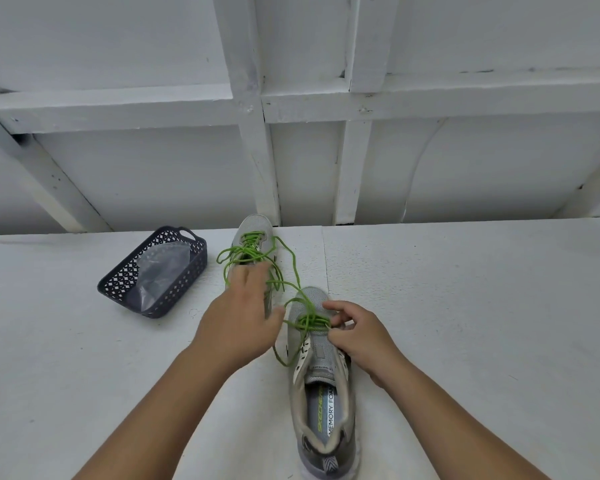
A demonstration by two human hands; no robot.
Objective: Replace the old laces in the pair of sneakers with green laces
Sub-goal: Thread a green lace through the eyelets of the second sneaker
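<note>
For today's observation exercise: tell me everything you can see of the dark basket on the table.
The dark basket is a small rectangular tray, plastic by its look, with lattice-cut walls and a handle slot at its far end. It sits upright on the white table, turned at an angle, left of the far sneaker and apart from it. Inside lies a crumpled clear plastic bag. Neither hand touches it.

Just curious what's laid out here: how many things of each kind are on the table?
Sneakers: 2, near sneaker and far sneaker
Green laces: 2, near lace, far lace
Basket: 1
Plastic bag: 1
Total: 6
</note>
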